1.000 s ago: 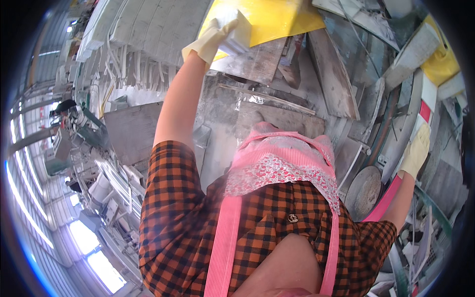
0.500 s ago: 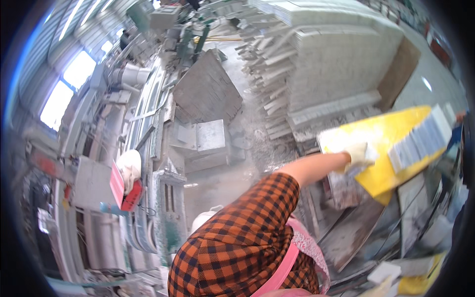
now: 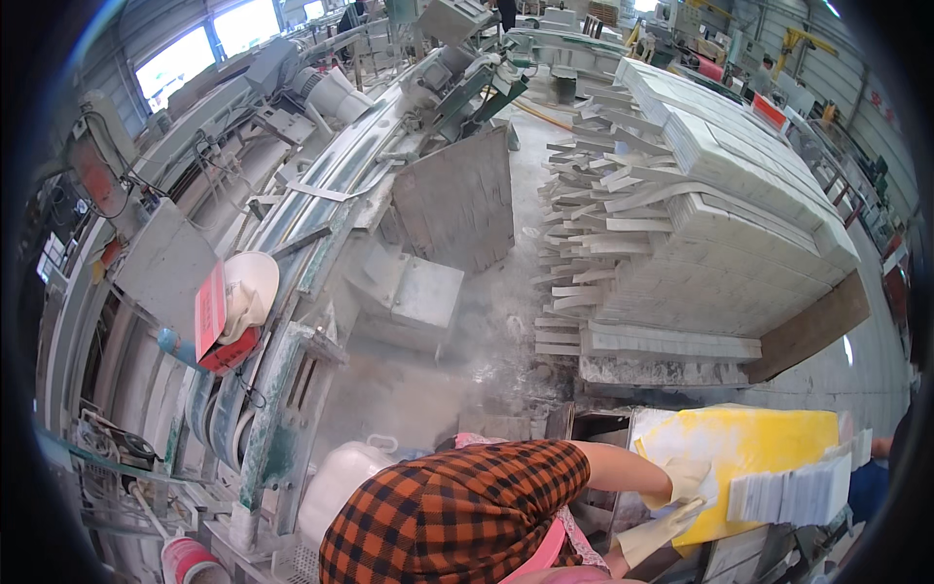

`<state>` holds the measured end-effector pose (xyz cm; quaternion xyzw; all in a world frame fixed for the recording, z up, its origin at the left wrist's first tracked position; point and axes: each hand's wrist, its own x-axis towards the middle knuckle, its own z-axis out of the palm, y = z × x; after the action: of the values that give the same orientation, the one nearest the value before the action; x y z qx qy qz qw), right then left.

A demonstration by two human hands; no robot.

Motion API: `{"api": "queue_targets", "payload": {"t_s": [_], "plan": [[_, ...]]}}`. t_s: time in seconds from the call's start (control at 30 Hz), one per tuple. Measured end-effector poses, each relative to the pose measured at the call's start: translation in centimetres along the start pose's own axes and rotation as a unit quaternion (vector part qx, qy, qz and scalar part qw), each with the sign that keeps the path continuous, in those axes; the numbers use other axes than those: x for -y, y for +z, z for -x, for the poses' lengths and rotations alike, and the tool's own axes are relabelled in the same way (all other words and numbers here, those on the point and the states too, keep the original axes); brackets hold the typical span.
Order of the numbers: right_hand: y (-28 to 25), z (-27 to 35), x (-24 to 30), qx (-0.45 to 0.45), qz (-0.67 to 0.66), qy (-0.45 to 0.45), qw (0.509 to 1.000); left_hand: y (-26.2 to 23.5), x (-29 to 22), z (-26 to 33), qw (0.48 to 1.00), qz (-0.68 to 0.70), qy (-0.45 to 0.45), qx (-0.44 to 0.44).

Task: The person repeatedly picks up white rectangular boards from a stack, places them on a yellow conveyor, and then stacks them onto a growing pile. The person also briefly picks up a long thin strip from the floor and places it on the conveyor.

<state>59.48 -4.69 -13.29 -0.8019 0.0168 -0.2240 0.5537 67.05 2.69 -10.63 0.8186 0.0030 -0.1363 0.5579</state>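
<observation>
My left hand [image 3: 673, 478], in a pale work glove, reaches over the near left part of a yellow-covered surface [image 3: 769, 428]. Its fingers are partly hidden and blurred. Just below it, close to or touching it, is my right hand [image 3: 660, 533], also in a pale glove, with the fingers seemingly stretched out. I see nothing clearly held in either hand. A stack of thin grey-white slabs [image 3: 790, 493] lies on the yellow cover to the right of my hands. White dust or wear marks the cover near the gloves.
Beyond the yellow cover stands a large stack of pale boards [image 3: 720, 263], with loose strips [image 3: 593, 234] jutting from its left side. At left runs a dusty machine line [image 3: 321, 214] with a red box [image 3: 224, 321] on it. Another person's hand [image 3: 880, 448] shows at the right edge.
The view has swung, so the yellow cover and slabs sit lower in the picture. My right glove now shows beside the left one, which was alone over the cover before.
</observation>
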Motion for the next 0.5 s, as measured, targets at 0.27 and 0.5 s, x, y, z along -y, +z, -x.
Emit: {"api": "queue_targets", "payload": {"t_s": [0.27, 0.5], "plan": [[0.5, -1.5, -0.5, 0.028, 0.025, 0.006, 0.999, 0.9, 0.4, -2.1, 0.996, -0.089, 0.013, -0.006], [1.8, -1.3, -4.1, 0.093, -0.008, -0.007, 0.996, 3.3, -1.4, -0.9, 0.986, -0.145, 0.050, -0.065]]}}
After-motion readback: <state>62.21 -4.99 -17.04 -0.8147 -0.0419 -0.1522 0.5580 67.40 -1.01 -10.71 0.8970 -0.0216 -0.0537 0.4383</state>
